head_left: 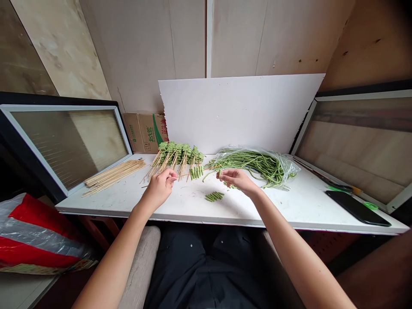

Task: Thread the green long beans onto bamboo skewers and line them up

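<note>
My left hand (163, 180) is closed around one end of a thin bamboo skewer (184, 175), held level above the table. Several short pieces of green bean (196, 172) sit side by side on that skewer. At its other side, my right hand (236, 178) pinches a short bean piece (219, 173) close to the skewer's tip; whether the tip is in the piece I cannot tell. Below the hands, a small group of cut bean pieces (214, 196) lies on the white table (189, 206). A few more pieces are partly hidden under my right hand.
Finished bean skewers (180, 151) are piled at the back, left of centre. Bare skewers (114, 174) lie at left. Long beans (257, 163) fill a clear plastic bag at right. A black phone (357, 208) lies near the right edge. A white board (238, 113) stands behind.
</note>
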Tool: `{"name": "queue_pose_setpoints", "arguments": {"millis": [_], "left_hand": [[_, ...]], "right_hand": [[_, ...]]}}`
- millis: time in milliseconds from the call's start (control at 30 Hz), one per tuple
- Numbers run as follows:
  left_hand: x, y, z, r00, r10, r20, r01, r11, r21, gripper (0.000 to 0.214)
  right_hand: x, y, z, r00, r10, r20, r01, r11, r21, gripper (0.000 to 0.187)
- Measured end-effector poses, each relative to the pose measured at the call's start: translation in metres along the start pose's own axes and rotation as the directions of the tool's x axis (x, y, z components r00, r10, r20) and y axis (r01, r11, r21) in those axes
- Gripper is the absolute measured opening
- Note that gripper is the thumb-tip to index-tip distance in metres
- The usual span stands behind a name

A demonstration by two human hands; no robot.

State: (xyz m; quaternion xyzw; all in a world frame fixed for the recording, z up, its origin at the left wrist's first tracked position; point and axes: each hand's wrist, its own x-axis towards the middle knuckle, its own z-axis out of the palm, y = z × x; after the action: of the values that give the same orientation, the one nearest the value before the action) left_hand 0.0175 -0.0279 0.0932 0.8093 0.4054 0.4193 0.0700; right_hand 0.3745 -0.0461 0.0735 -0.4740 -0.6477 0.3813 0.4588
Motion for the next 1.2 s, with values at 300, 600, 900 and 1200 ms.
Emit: {"name": "queue_pose_setpoints", "arguments": {"millis": [300,600,900,1200], "left_hand": [[-0.002,0.003,0.008,0.997,0.040,-0.059,-0.041,0.999,-0.007,0.014],[-0.002,0.005,0.009,0.996,0.039,-0.080,-0.039,0.999,0.007,0.013],[-0.003,0.011,0.008,0.994,0.029,-0.101,-0.028,1.000,0.007,0.012],[-0.003,0.009,0.008,0.994,0.025,-0.103,-0.024,1.000,0.013,0.012]], "right_hand": [[-0.005,-0.022,0.004,0.991,-0.066,-0.118,0.115,0.872,0.475,0.034],[-0.008,-0.035,0.022,0.982,-0.043,-0.182,0.148,0.771,0.619,0.045],[-0.010,-0.038,0.032,0.973,-0.043,-0.226,0.170,0.796,0.581,0.040],[-0.011,-0.039,0.033,0.969,-0.032,-0.244,0.163,0.826,0.539,0.041]]}}
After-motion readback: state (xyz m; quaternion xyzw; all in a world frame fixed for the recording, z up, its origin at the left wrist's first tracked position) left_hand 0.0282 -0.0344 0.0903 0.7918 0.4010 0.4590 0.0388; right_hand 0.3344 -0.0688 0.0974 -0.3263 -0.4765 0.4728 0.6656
